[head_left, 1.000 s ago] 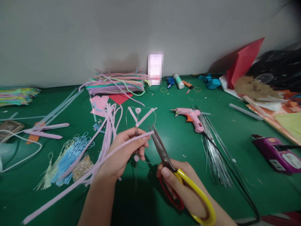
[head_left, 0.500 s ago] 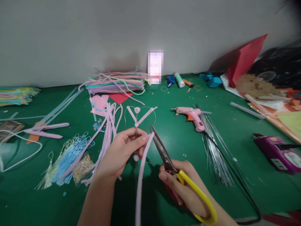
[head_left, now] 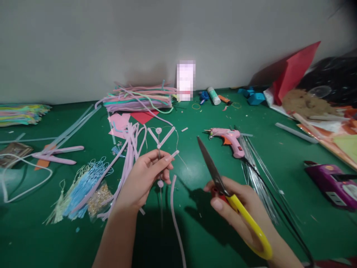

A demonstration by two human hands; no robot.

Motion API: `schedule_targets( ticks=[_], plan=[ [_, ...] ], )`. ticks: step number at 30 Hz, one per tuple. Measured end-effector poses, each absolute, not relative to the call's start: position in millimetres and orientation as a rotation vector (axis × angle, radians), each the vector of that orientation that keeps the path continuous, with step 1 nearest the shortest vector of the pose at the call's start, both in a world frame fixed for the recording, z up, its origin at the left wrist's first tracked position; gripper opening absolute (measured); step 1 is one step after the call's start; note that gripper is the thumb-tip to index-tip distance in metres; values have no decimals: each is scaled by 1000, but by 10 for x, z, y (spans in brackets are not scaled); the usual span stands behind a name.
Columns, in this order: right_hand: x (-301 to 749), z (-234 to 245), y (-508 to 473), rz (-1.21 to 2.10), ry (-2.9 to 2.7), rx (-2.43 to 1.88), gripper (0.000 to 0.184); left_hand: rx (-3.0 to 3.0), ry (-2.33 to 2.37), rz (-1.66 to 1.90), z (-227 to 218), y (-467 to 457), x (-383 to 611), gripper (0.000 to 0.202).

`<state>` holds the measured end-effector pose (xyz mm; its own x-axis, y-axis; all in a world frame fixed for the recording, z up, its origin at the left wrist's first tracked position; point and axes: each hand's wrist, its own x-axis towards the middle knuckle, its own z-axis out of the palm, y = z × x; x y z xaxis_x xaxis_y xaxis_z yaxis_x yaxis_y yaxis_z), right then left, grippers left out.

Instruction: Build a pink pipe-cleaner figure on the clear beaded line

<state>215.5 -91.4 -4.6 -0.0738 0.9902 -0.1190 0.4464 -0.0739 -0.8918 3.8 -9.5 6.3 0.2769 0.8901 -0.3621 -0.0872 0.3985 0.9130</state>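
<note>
My left hand (head_left: 152,175) is closed in a pinch on a wire frame with lilac pipe-cleaner pieces (head_left: 167,137) forming a V at its top. Small round lilac bits sit at the V and lower on the stem. Between thumb and fingertips a short lilac pipe-cleaner piece (head_left: 176,153) also sticks out. Below it, apart from the fingers, lies a long lilac pipe cleaner (head_left: 174,214). My right hand (head_left: 241,203) grips scissors (head_left: 210,162) with yellow and red handles. Their blades are together and point up and away.
A pink glue gun (head_left: 227,136) lies right of centre, its black cord running forward over thin wires (head_left: 259,186). Left are lilac pipe cleaners (head_left: 129,160), blue tassels (head_left: 83,186) and a bag of beads (head_left: 99,197). A purple device (head_left: 330,184) sits far right.
The long pipe cleaner has parted from the short piece in my left hand and dropped away. The scissors have closed and moved right, away from the frame.
</note>
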Motion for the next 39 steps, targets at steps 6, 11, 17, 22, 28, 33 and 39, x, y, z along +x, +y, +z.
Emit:
schedule_targets(
  ticks=[6,11,17,22,28,33,39],
  plan=[
    [2256,-309,-708,385,-1795,-2068,39,944,1125,831,64,-83,52,16],
    [2263,-248,-587,400,-2184,-2142,44,964,1134,824,74,-79,56,17],
    [2084,210,-299,406,-1944,-2072,25,956,1144,827,89,-93,57,18],
    [1882,216,43,1348,-1505,-1364,31,946,1123,839,74,-87,62,18],
    [1779,107,118,1412,-1503,-1222,22,940,1134,865,82,-79,70,19],
    [1743,106,91,1348,-1456,-1249,20,936,1143,869,105,-84,82,18],
    [1685,109,60,1227,-1440,-1306,21,975,1140,851,76,-84,73,19]
  ],
)
